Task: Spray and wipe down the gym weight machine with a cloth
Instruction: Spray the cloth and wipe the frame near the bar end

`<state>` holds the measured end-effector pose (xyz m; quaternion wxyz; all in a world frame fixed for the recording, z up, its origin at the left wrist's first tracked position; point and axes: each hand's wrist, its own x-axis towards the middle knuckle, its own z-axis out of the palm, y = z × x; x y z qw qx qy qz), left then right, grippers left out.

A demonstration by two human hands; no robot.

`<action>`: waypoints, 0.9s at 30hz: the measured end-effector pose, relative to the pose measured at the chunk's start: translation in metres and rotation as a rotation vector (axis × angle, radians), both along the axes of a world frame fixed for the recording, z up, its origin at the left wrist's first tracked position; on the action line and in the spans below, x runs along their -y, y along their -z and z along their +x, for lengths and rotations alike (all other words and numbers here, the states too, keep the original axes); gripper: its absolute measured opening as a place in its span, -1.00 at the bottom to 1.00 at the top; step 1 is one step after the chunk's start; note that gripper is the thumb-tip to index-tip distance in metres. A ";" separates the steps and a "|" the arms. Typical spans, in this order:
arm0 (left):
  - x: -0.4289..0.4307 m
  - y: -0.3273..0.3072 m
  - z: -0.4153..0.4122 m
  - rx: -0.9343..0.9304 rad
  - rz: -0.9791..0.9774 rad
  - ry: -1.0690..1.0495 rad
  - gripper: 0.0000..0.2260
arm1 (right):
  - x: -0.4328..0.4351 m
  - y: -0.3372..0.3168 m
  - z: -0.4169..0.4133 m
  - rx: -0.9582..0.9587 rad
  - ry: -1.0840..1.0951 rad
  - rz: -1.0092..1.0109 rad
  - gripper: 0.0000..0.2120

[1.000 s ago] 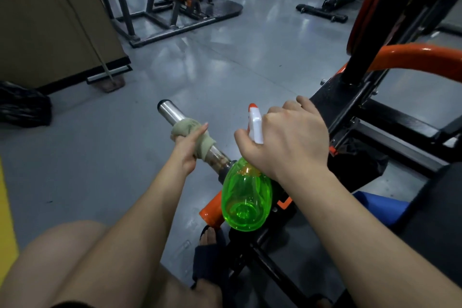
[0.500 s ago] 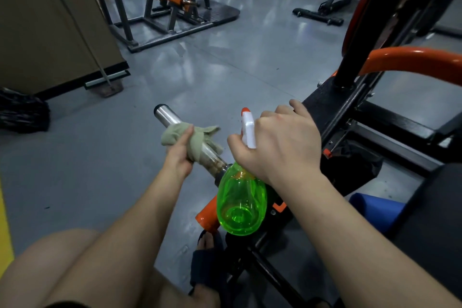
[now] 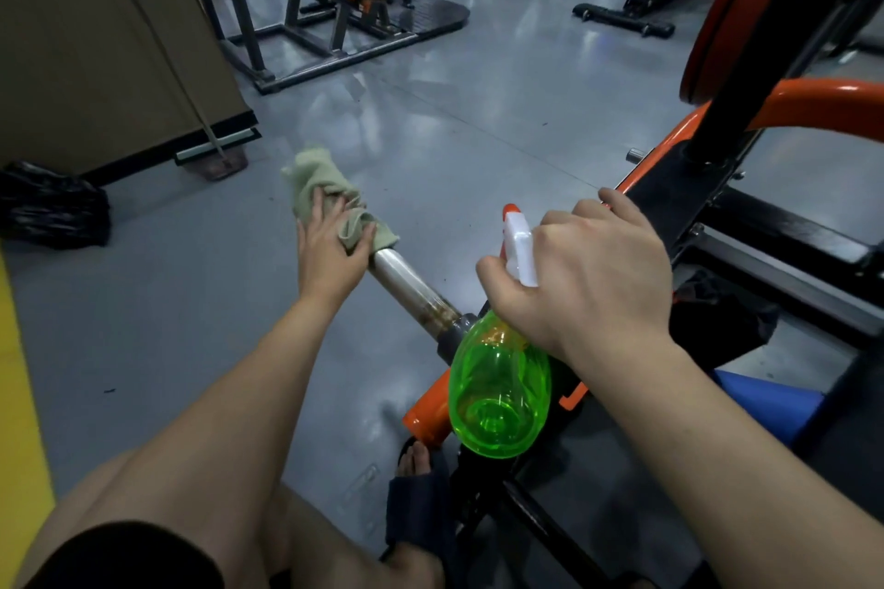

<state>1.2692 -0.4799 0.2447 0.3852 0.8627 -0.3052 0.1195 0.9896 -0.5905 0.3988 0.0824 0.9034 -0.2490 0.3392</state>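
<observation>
Cloth (image 3: 318,179), gripped by left hand (image 3: 330,258), has slid outward to bar (image 3: 406,275) tip; right hand (image 3: 598,273), beside it, grips spray bottle (image 3: 500,392). Wrap tightly, twisting.

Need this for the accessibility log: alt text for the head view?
A person's left hand grips a beige cloth over the end of a steel bar on a weight machine; the right hand holds a green spray bottle beside it.

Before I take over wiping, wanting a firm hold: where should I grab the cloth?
Grip the cloth where it wraps the chrome bar, coming from above, palm down, as the left hand does: the round bar lets fingers curl around; its far bunch is loose.
</observation>
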 end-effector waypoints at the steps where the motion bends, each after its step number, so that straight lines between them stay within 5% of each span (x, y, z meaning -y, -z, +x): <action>1: 0.001 -0.003 0.001 0.046 0.069 0.024 -0.57 | 0.000 0.001 0.000 0.004 0.001 -0.005 -0.58; 5: 0.014 -0.020 0.008 0.034 0.273 0.041 -0.49 | 0.000 0.002 -0.001 0.056 0.000 -0.037 -0.63; 16: 0.016 -0.032 -0.048 -0.196 0.328 -0.068 -0.43 | 0.000 0.003 -0.002 0.027 0.042 -0.054 -0.61; 23: -0.026 -0.066 -0.107 -0.342 0.629 0.208 -0.47 | -0.010 -0.010 -0.012 -0.039 -0.038 -0.036 -0.63; 27: -0.053 -0.070 -0.151 -0.526 0.611 0.385 -0.69 | -0.014 -0.022 -0.018 -0.286 -0.007 0.034 -0.53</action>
